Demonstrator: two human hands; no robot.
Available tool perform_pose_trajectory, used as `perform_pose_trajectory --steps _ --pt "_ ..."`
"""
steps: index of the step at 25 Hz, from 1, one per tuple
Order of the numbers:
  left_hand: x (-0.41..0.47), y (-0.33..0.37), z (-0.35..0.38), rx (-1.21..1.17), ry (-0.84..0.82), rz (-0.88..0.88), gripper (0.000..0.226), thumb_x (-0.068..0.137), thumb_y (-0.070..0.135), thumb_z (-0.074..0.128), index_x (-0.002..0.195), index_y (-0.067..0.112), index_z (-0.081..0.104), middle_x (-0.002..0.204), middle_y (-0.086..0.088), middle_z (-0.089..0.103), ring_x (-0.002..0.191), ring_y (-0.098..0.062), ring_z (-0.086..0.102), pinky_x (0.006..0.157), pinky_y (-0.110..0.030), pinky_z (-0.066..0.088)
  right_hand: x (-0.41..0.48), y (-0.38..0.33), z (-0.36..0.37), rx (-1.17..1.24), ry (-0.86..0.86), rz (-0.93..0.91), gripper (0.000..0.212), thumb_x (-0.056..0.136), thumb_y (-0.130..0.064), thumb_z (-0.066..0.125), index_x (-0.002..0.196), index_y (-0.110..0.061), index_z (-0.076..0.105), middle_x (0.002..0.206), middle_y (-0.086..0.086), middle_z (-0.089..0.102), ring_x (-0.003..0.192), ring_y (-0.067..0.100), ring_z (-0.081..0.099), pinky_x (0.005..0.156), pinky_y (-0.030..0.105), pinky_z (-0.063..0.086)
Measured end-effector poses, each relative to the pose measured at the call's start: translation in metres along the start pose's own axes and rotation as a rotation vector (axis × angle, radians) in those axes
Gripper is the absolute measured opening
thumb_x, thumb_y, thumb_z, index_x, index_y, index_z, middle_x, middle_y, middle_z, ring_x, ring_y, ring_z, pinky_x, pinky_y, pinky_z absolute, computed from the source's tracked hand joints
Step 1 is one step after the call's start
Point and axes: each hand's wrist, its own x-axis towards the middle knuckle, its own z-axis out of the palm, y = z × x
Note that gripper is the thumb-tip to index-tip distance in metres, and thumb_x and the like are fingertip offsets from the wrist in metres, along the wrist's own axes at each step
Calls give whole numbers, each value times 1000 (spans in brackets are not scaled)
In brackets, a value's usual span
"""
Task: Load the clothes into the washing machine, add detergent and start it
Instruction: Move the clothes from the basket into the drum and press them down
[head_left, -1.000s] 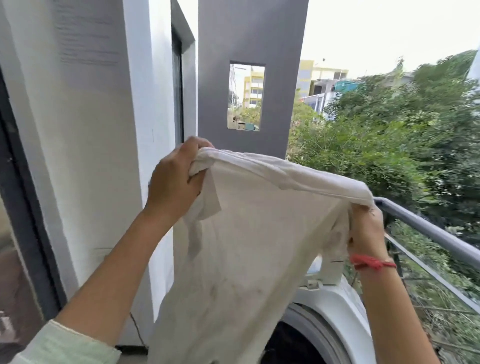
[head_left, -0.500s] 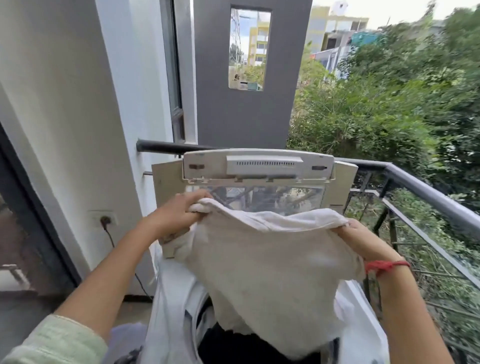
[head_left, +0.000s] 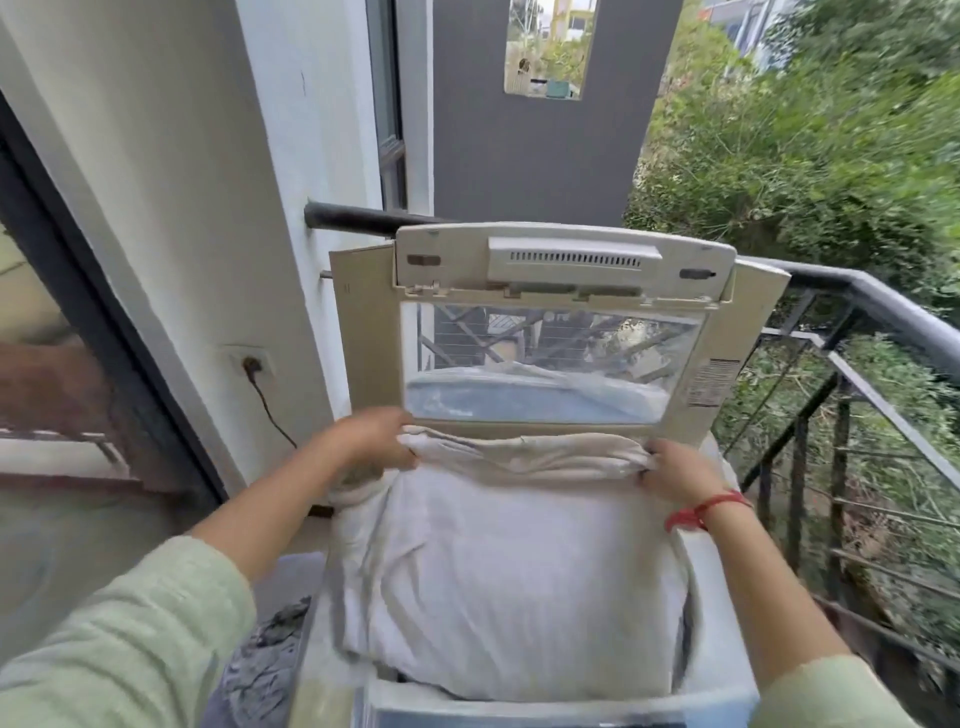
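Directly behind cloth (head_left: 509, 571), raised lid (head_left: 566, 260), railing (head_left: 883, 317)

Head-worn, downward, close over washing machine (head_left: 737, 332)

The cloth (head_left: 509, 571) hides the washing machine (head_left: 722, 639) tub.

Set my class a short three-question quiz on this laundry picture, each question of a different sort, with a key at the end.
1. True or false: the washing machine lid is shut.
2. The white cloth over the tub opening is held by: A one hand; B both hands; C neither hand.
3. Fill in: the red thread sits round the ___ wrist.
Key: 1 false, it stands raised. 2 B, the left hand and the right hand each grip its upper edge. 3 right.
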Motion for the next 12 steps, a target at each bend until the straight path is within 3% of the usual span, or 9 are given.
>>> perform_pose_trajectory --steps 2,4,6,8,12 --pt "18 15 45 155 261 -6 66 76 34 71 132 20 39 133 -7 43 124 -28 42 93 -34 40 19 3 34 -158 106 20 49 81 -22 66 126 -14 49 128 15 52 118 32 51 93 36 44" --pt "24 34 84 175 356 83 68 79 38 67 136 21 33 140 -8 31 137 -28 24 106 -38 29 25 -2 63 -178 40 -35 59 80 -26 68 133 -17 44 131 13 45 122 32 46 99 36 40" --pt "22 50 123 171 297 175 62 85 38 59 137 19 31 146 -9 24 142 -27 14 112 -38 19 23 -11 91 -177 -115 -119 67 79 -30 68 139 -21 40 135 12 41 124 32 44 104 34 36" --pt "18 61 165 209 137 193 66 86 38 57 140 16 27 153 -11 13 144 -29 5 115 -42 10 17 -11 123 -232 -294 -126 77 79 -31 68 144 -22 30 146 14 29 132 34 35 109 36 31" --pt "19 54 229 321 -90 93 79 84 32 61 147 15 16 156 -15 0 144 -34 0 117 -47 10 -2 20 197 -477 -681 24 96 77 -34 69 149 -25 7 157 11 5 141 36 17 113 49 27"
